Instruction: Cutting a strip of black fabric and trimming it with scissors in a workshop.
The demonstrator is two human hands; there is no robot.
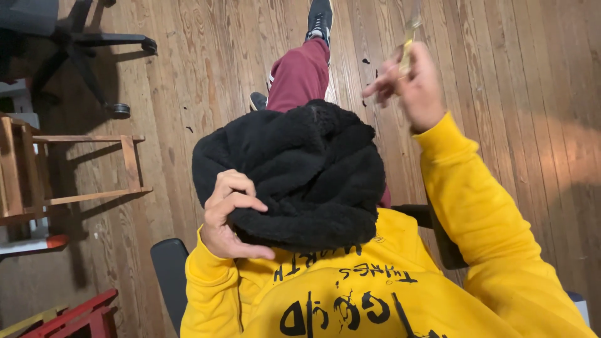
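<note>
Left hand (pixel 230 216) curled, fingers gripping black fleece garment (pixel 294 169), right hand (pixel 410 84) raised — fingers pinching blurred yellowish object (pixel 408 44)

Warm light is falling on the wooden floor (pixel 551 144) from the right, shadows are stretching leftward, and the raised right hand (pixel 410 84) is blurring.

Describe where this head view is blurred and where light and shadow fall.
Head view: the right hand and the thin yellowish tool it holds are motion-blurred; the left hand on the black fleece is sharp; a warm light patch brightens the floor; left side shadowed.
</note>
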